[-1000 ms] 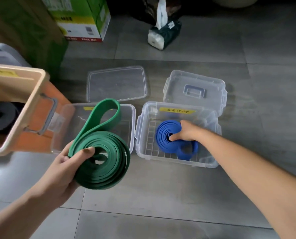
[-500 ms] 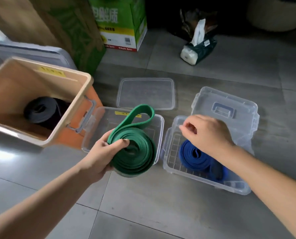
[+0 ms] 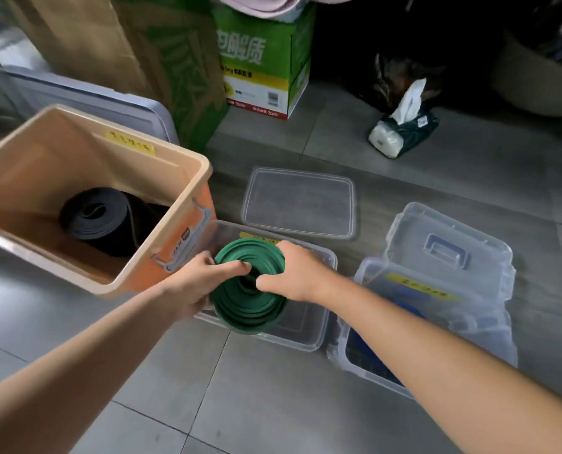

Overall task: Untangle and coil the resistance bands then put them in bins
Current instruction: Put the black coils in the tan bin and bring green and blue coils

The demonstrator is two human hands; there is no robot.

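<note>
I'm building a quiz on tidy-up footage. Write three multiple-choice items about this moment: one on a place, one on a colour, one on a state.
1. Where is the black band? A) in the tan bin B) on the flat lid C) on the floor
2. What colour is the band being handled? A) blue B) green C) black
3. How is the green band held? A) by one hand B) by both hands C) by neither
Answers: 1 A, it lies coiled inside that bin. 2 B, its coils are green. 3 B, left hand and right hand both grip it.
</note>
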